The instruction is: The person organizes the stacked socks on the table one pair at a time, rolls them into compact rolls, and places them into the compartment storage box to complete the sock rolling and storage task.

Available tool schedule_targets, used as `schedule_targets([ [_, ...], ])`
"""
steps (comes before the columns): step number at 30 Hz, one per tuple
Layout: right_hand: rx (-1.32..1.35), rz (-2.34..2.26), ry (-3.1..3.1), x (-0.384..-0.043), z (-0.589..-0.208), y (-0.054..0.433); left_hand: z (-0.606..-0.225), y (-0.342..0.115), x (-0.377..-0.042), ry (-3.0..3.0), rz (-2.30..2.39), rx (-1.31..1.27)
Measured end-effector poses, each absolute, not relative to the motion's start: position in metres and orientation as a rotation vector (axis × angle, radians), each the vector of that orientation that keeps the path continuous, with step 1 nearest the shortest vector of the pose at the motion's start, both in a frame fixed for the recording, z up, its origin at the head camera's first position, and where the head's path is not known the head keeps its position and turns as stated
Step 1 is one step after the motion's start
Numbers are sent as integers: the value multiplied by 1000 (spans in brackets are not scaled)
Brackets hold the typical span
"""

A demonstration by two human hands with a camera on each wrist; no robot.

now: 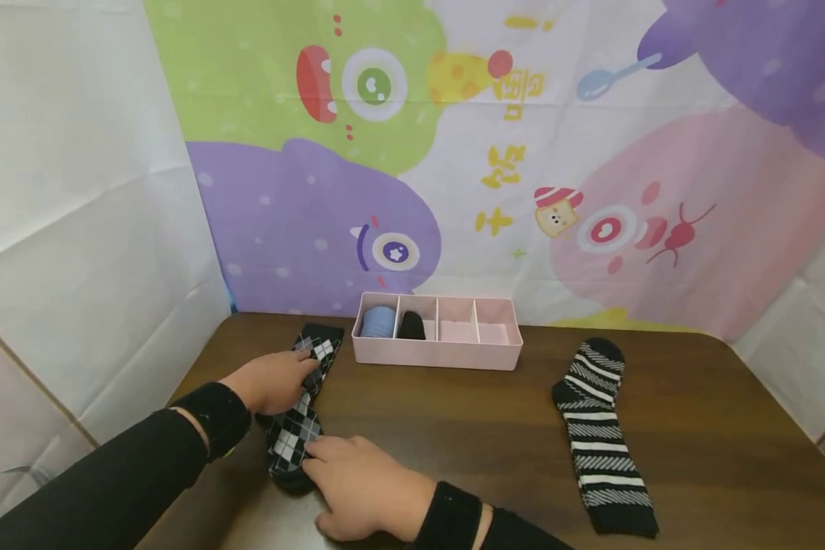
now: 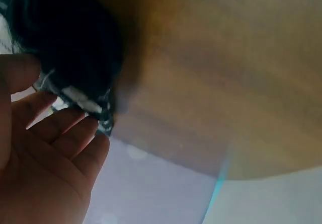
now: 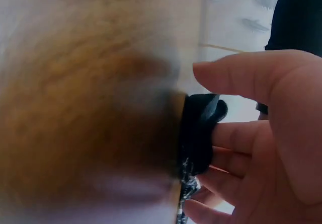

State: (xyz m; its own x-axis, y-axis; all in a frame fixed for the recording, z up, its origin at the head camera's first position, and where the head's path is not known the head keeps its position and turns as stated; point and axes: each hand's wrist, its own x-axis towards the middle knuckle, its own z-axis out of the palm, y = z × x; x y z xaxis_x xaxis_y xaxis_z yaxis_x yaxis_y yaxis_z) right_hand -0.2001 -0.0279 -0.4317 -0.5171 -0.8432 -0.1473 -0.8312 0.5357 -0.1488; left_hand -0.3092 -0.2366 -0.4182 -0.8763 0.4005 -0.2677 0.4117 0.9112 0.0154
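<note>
A black, grey and white argyle sock (image 1: 290, 437) lies lengthwise on the left part of the table, its black cuff (image 1: 325, 333) at the far end. My left hand (image 1: 272, 383) rests on its upper half with fingers stretched across the fabric. At the near, black end, my right hand (image 1: 371, 489) touches the sock's right edge with its fingertips. The right wrist view shows the thumb (image 3: 231, 75) apart from the dark fabric (image 3: 198, 133). In the left wrist view, extended fingers (image 2: 75, 133) lie against the sock's dark part (image 2: 75, 43).
A pink four-compartment box (image 1: 437, 354) stands at the back of the table (image 1: 454, 412). A blue rolled item (image 1: 379, 321) and a black one (image 1: 411, 326) sit in its two left compartments. To the right lies a striped black-and-white sock (image 1: 606, 443). A cartoon-printed cloth (image 1: 481, 260) hangs behind.
</note>
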Motion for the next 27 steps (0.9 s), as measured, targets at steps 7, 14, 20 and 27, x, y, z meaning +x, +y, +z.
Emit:
schedule_targets([
  [7, -1391, -139, 2513, -199, -434, -27, -425, -232, -307, 2830, 59, 563],
  [14, -1380, -48, 2539, -197, -436, -30, -423, -224, -313, 2825, 87, 496],
  [20, -1339, 148, 2508, -188, -439, -39, -423, -224, -314, 2828, 91, 474],
  [27, -1324, 110, 2487, -184, -437, -41, -427, -225, -314, 2844, 105, 444],
])
